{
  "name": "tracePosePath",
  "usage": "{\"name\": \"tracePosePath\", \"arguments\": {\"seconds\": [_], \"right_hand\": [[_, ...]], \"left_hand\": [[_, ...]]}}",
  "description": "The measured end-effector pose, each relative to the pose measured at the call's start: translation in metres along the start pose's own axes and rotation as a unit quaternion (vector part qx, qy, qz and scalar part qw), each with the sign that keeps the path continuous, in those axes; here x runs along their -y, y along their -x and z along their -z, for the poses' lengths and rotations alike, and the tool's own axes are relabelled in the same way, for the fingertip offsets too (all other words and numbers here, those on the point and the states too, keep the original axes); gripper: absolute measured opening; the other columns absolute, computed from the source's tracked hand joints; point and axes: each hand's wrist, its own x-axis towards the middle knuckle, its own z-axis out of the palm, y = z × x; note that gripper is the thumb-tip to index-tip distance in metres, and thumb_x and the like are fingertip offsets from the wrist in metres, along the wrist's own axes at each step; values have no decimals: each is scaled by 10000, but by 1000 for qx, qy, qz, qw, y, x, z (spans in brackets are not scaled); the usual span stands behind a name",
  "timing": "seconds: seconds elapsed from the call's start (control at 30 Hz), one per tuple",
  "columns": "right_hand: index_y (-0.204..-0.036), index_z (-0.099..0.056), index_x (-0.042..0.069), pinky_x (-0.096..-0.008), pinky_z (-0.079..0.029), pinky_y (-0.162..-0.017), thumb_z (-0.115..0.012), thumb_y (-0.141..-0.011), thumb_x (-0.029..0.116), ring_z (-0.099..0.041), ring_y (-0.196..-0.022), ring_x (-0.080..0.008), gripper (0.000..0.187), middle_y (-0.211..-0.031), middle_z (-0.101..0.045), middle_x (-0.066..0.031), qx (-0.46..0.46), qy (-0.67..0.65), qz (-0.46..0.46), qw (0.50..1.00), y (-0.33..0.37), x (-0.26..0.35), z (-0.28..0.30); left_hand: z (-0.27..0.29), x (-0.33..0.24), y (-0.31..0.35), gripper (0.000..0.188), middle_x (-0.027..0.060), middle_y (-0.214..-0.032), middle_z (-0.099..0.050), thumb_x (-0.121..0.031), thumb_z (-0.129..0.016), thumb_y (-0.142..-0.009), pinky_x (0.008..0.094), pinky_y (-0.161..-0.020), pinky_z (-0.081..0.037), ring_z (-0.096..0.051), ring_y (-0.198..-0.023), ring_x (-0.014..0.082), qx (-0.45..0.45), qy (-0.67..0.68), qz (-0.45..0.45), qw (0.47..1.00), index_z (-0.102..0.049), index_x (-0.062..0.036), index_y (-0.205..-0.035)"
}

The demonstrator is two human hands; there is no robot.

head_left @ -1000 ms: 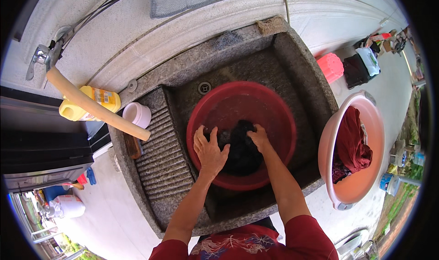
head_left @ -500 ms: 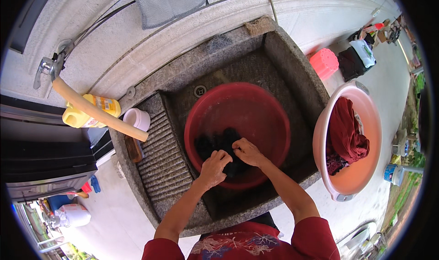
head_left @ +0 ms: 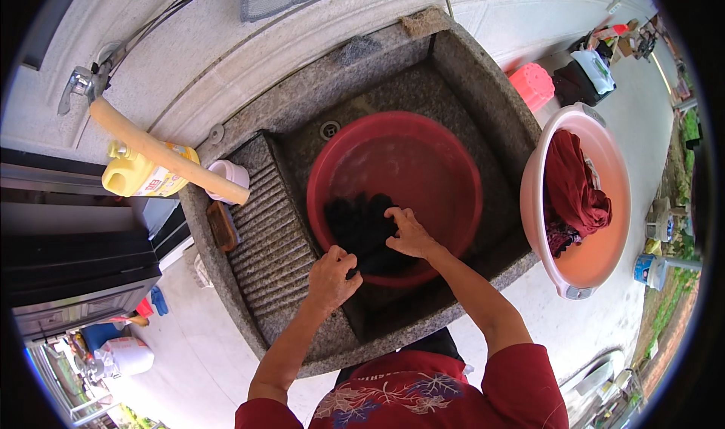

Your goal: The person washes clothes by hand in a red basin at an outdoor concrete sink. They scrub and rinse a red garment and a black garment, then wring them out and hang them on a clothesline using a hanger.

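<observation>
A dark black cloth (head_left: 361,223) lies bunched and wet in the near left part of a red basin (head_left: 447,171) that holds water. My left hand (head_left: 332,280) is at the basin's near left rim, its fingers curled on an edge of the cloth. Over the water, my right hand (head_left: 411,234) grips the cloth's right side between thumb and fingers. Part of the cloth stretches between the two hands along the near side. The fingertips are partly hidden by the dark fabric. Around the basin is a grey stone sink (head_left: 491,74).
Left of the basin is a ribbed washboard slope (head_left: 272,255) with a brush (head_left: 222,227) and a white tub (head_left: 229,178). A tap hose (head_left: 170,157) hangs over it beside a yellow jug (head_left: 143,174). To the right stands a pink basin (head_left: 604,259) with dark red clothes (head_left: 574,187).
My left hand has moved left and nearer, to the basin's rim, drawing apart from the right hand. The black cloth now looks more spread. The view has shifted slightly.
</observation>
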Motion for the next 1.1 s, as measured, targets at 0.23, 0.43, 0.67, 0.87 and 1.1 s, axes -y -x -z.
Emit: {"name": "tracePosePath", "arguments": {"seconds": [0.23,0.43,0.67,0.87,1.1], "right_hand": [[-1061,-495,109,-418,-461,-805,-609,-691,249,-562,-971,-297,411,-1005,-587,-93,98,196,150,964,32,3,-2],[-988,-623,113,-459,-472,-766,-589,-707,364,-574,-984,-266,379,-1004,-627,-75,121,386,104,909,28,-15,1],[-866,-684,153,-411,-373,-846,-615,-724,338,-580,-933,-186,244,-883,-650,-21,27,508,103,855,55,33,57],[-518,-583,178,-329,-312,-704,-627,-616,236,-531,-693,-126,122,-560,-516,31,-187,547,210,788,152,153,147],[-512,-492,83,-373,-346,-656,-619,-421,179,-477,-605,-188,183,-584,-425,-23,-349,517,240,744,270,235,197]], "left_hand": [[11,15,17,121,112,-871,-498,-56,-601,-709,390,-668,-479,-567,-806,300,-16,23,-20,999,-573,-40,-825],[51,-5,22,87,104,-824,-447,-41,-595,-716,346,-631,-413,-490,-726,231,20,195,-46,980,-519,-6,-738],[97,-20,32,351,91,-797,-419,-141,-805,-613,365,-570,-403,-457,-654,233,-32,75,-61,995,-479,-15,-648],[154,-39,30,382,59,-702,-421,-66,-789,-598,294,-529,-369,-455,-604,185,-122,168,-110,972,-408,-43,-576],[220,-106,44,415,75,-699,-519,-176,-870,-507,253,-557,-372,-509,-641,167,-201,265,-230,915,-461,-106,-524]]}}
